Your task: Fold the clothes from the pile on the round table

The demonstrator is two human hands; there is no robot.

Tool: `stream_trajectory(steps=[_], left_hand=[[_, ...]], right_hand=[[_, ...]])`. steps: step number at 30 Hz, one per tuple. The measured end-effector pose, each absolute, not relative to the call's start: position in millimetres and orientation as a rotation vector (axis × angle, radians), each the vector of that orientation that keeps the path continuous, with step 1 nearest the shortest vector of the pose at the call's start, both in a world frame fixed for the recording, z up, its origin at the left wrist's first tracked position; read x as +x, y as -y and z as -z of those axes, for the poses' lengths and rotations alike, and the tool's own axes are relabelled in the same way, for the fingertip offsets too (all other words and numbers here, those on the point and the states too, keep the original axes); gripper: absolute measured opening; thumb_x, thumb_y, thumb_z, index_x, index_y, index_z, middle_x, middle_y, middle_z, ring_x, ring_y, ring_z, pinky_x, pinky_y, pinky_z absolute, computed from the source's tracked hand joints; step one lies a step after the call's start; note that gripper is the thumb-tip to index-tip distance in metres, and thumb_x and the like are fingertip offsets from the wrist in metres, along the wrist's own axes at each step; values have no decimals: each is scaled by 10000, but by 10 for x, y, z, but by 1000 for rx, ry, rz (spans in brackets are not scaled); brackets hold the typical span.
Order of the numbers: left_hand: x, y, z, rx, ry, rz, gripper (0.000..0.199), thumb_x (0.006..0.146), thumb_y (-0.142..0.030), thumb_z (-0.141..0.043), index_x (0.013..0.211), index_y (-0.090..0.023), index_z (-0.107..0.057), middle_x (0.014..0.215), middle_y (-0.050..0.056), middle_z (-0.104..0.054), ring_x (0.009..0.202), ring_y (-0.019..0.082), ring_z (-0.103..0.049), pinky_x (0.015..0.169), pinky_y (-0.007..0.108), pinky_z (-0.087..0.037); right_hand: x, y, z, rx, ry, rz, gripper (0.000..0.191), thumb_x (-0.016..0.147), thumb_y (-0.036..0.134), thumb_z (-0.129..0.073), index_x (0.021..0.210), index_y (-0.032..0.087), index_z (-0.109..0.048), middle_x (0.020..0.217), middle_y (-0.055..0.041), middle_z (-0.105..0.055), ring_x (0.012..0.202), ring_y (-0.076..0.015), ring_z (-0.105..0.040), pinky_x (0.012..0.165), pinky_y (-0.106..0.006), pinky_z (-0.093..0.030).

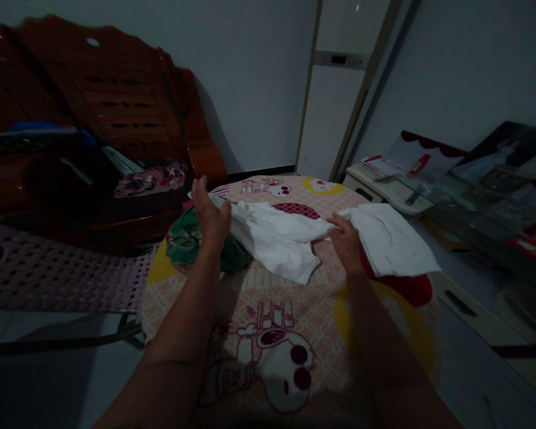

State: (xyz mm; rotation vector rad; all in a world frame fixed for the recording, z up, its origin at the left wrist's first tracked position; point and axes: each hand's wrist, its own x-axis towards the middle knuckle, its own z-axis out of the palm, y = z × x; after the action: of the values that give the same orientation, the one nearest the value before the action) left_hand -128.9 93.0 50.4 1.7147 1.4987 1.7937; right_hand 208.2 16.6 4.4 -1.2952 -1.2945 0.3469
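A white garment [277,235] lies stretched across a round table, partly raised at its right end. My right hand [345,239] has its fingers closed on that end, thumb and fingertips pinching the fabric. At the garment's left end my left hand [211,215] is held up, fingers extended and thumb apart. It overlaps the cloth's edge in view; whether it touches the fabric I cannot tell. Just right of my right hand sits a folded white cloth pile [395,241]. A crumpled green patterned cloth [183,241] lies under and beside my left hand.
The table wears a cartoon-dog tablecloth [268,292]. Behind on the left stands a carved wooden chair [116,77] with fabric on its seat. A woven pink lounger [93,274] is at left. To the right is a glass-topped cabinet [464,208]; a tall white appliance [333,107] stands behind.
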Motion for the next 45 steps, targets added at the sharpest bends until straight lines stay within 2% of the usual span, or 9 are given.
stream_trajectory(steps=[2, 5, 9, 14, 17, 24, 36, 41, 45], left_hand=[[-1206, -872, -546, 1814, -1505, -1675, 528, 690, -137, -689, 1205, -202, -595, 1440, 135, -504, 1389, 312, -411, 1119, 444, -397], [-1023, -766, -584, 1893, -1436, -1331, 328, 703, -140, -665, 1024, -196, -704, 1095, 102, -699, 960, 258, -681, 904, 389, -533], [-722, -607, -531, 1944, -1168, -869, 252, 682, -161, -696, 920, -212, -760, 675, 13, -685, 516, 171, -618, 610, 290, -514], [-487, -522, -451, 2248, -1015, -656, 131, 759, -234, -626, 772, -206, -753, 766, 39, -737, 684, 181, -658, 678, 259, -464], [-486, -533, -480, 2357, -1077, -592, 330, 871, -343, -522, 655, -171, -704, 668, 52, -702, 624, 160, -606, 633, 251, -407], [-770, -566, -720, 2387, -1522, -510, 472, 926, -419, -468, 554, -166, -613, 500, 36, -562, 591, 158, -549, 604, 270, -343], [-1833, -495, -1118, 2057, -2350, -673, 512, 895, -539, -401, 666, -174, -676, 684, 125, -661, 907, 351, -695, 856, 452, -497], [-1856, -487, -1097, 2040, -2383, -916, 430, 904, -488, -416, 790, -197, -712, 813, 74, -707, 996, 322, -686, 937, 504, -487], [-1492, -549, -1024, 2217, -2019, -987, 240, 866, -322, -577, 962, -171, -738, 1057, 86, -728, 1038, 267, -669, 991, 415, -488]], right_hand=[[1997, -164, 12, -1374, 1382, -328, 279, 730, 218, -575, 944, 195, -753, 1107, -101, -726, 990, -230, -662, 887, -379, -534], [1964, -163, 104, -1523, 1437, -295, 308, 744, 207, -540, 960, 197, -758, 830, -57, -737, 752, -214, -659, 795, -363, -533], [2017, -170, 217, -1602, 1517, -284, 410, 732, 169, -521, 1072, 195, -748, 725, -26, -702, 666, -201, -619, 757, -345, -513], [2016, -176, 313, -1634, 1621, -377, 388, 737, 194, -580, 1093, 215, -733, 756, -18, -714, 696, -192, -628, 762, -320, -512], [1970, -168, 301, -1658, 1540, -478, 242, 765, 203, -533, 903, 203, -732, 726, -23, -708, 677, -179, -647, 677, -282, -520], [1976, -163, 139, -1363, 895, -857, 164, 750, 306, -576, 837, 177, -629, 584, 14, -654, 440, -125, -580, 388, -203, -443], [2215, -156, -144, -1088, 610, -591, 177, 754, 265, -588, 900, 165, -594, 583, 23, -657, 419, -116, -586, 395, -206, -482], [2137, -162, -205, -1062, 702, -591, 210, 778, 295, -604, 942, 166, -596, 649, 10, -676, 524, -137, -657, 497, -239, -550], [2102, -168, -213, -1097, 767, -632, 233, 750, 288, -608, 946, 163, -612, 622, 23, -666, 514, -145, -652, 503, -253, -561]])
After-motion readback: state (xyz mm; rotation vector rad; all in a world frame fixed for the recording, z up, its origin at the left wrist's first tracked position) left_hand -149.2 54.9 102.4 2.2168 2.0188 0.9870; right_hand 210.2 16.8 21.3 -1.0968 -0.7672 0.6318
